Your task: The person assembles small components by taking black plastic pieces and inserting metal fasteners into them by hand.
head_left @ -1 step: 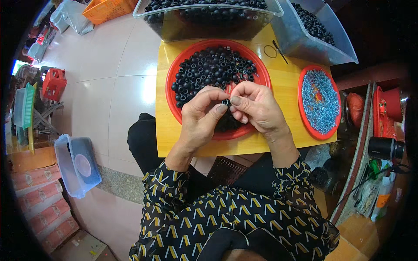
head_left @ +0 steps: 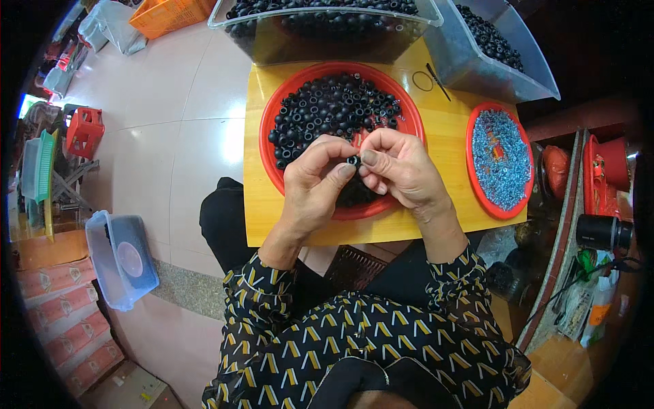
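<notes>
Table [head_left: 446,170]: yellow, carrying the entire stock. Directions are from the large tray's centre.

A large clear tub [head_left: 313,46] at twelve o'clock and a second clear tub [head_left: 470,76] at two o'clock both hold black pieces in quantity. Whether these are finished or raw cannot be determined.

Large red tray [head_left: 264,136]: loose black ring-like pieces [head_left: 320,112] cover most of it, with a bare red patch near the hands. No sorted, completed group is identifiable; the bulk is judged outstanding.

Small red tray [head_left: 504,215] at four o'clock: well stocked with small blue-clear beads [head_left: 503,180], thin at the middle, suggesting limited use.

Left hand [head_left: 310,174], over the tray's lower half: grip clamped on one black ring [head_left: 353,161], its opening visible. Right hand [head_left: 405,167], at the ring's three o'clock: grip drawn together, fingertips just beside it; contents, if any, cannot be seen.

Finding: one piece in hand, judged partway through handling and not yet released.
</notes>
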{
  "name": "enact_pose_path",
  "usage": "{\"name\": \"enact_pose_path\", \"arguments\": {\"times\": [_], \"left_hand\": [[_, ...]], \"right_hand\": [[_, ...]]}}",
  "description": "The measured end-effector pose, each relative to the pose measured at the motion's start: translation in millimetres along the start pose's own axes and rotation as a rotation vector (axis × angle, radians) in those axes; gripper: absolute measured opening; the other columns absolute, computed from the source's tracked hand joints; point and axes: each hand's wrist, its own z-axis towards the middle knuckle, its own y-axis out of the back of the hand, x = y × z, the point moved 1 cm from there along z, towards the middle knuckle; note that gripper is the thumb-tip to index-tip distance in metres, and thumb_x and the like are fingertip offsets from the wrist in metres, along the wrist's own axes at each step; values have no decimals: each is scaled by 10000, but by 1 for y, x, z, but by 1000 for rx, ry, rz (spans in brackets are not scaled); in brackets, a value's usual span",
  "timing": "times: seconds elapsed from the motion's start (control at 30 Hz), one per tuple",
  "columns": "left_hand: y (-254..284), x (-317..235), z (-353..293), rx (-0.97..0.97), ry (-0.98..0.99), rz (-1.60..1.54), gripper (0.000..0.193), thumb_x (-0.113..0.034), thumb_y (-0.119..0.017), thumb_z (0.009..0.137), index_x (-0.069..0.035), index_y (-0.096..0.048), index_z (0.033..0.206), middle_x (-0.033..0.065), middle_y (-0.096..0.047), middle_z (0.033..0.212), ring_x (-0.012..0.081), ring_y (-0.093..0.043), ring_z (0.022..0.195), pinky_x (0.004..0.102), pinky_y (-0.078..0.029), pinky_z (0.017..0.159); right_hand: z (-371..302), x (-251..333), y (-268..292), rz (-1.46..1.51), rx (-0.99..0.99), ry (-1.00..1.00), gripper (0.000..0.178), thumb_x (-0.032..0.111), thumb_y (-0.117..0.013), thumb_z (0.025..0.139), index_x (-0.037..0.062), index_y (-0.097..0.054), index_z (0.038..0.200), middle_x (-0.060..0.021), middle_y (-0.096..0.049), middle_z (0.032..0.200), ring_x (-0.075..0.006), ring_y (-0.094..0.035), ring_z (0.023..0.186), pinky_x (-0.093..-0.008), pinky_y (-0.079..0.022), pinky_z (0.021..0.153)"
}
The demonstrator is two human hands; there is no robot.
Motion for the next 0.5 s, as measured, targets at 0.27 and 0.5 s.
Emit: {"name": "enact_pose_path", "arguments": {"times": [0.27,0.5], "left_hand": [[-3,-4,-1,-77,-126,83,172,55,-591,727,11,-584,893,68,-503,830,144,-492,787,243,-410,710],[-5,-3,-1,-45,-203,152,196,51,-614,708,-9,-600,894,53,-516,787,148,-491,739,243,-407,658]], "right_hand": [[-1,-6,-4,288,159,-96,249,250,-559,850,11,-550,921,-25,-567,702,-85,-519,564,-172,-389,470],[0,-16,4,410,253,-92,240,232,-562,848,19,-530,952,-38,-557,690,-98,-511,568,-181,-385,476]]}}
